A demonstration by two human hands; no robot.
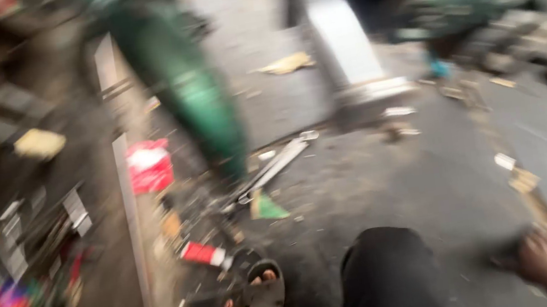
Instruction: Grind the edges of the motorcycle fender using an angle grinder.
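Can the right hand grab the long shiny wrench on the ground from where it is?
Probably not without leaning. The right hand is low on the far right, and the wrench lies farther ahead to the left, past the knee. Bare floor lies between.

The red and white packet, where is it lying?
In the head view, the red and white packet lies left of centre on the ground, beside the green machine part.

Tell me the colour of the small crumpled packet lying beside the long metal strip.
Red crumpled packet, seen in the head view.
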